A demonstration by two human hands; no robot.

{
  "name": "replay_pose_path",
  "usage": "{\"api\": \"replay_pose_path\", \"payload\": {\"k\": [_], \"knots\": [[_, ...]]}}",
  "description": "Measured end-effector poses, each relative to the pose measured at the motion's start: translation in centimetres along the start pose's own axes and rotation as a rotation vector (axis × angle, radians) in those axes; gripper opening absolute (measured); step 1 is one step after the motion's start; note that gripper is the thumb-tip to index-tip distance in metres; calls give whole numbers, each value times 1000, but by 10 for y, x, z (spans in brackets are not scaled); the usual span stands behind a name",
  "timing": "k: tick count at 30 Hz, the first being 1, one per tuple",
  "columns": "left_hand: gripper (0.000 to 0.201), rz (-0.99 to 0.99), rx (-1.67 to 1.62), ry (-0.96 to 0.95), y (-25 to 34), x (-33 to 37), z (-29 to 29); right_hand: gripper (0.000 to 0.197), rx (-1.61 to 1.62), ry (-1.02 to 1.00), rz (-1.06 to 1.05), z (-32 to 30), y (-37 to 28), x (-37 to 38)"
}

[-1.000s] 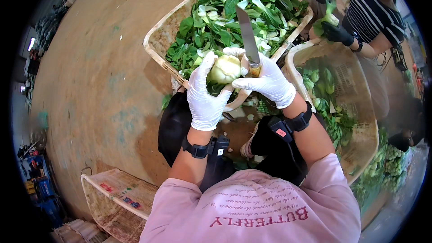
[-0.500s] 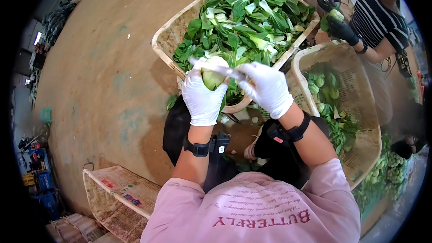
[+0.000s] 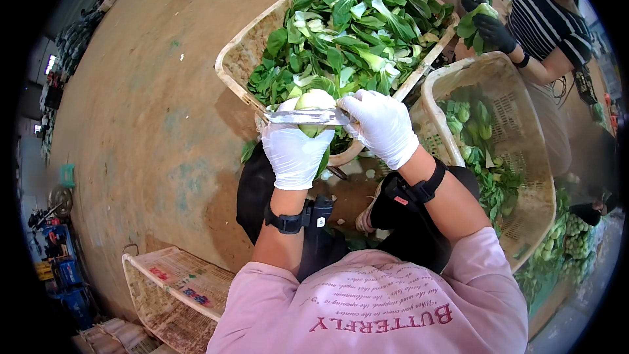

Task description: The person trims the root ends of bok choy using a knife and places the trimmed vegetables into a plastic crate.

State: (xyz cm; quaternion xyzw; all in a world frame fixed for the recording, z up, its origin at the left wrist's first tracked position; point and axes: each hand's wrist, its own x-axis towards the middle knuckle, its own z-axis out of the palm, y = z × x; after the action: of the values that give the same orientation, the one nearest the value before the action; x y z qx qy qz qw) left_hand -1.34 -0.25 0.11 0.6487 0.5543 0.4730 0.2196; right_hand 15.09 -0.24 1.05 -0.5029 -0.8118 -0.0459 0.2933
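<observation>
My left hand (image 3: 295,154), in a white glove, is closed around a head of bok choy (image 3: 316,100) with its pale base facing up. A knife (image 3: 304,117) with a flat metal blade lies level across the bok choy, its tip pointing left past my left hand. Its handle is hidden inside the closed fingers of my right hand (image 3: 383,124), gloved in white as well. Right beyond both hands stands a large pale basket (image 3: 230,49) heaped with loose green bok choy leaves (image 3: 341,33).
Another basket (image 3: 534,131) at my right holds several bok choy heads. Past it a person in a striped shirt (image 3: 547,16) holds a bok choy in dark gloves. An overturned-looking crate (image 3: 167,282) sits at lower left. Trimmed heads (image 3: 576,239) are piled at the far right.
The knife has swung from a slanted, blurred position to lying level across the bok choy, and my right hand has shifted slightly left. The co-worker's hands have turned their bok choy.
</observation>
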Motion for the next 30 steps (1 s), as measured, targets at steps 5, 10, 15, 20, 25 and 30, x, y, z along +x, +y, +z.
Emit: {"api": "replay_pose_path", "payload": {"k": [5,10,15,20,25,30], "knots": [[52,59,63,55,1,-5,-8,17,7,-153,316,12,29,1],[58,241,315,167,3,-3,-27,30,-85,-293,641,-14,61,6],[53,390,334,19,20,3,8,54,1042,42,249,-30,14,-4],[91,536,20,-213,28,-7,21,64,735,79,349,-67,25,-40],[70,204,-88,-177,26,-9,28,36,1178,879,941,-178,89,-178],[39,27,-244,-155,-7,2,31,38,492,1465,1201,-271,200,-401]]}}
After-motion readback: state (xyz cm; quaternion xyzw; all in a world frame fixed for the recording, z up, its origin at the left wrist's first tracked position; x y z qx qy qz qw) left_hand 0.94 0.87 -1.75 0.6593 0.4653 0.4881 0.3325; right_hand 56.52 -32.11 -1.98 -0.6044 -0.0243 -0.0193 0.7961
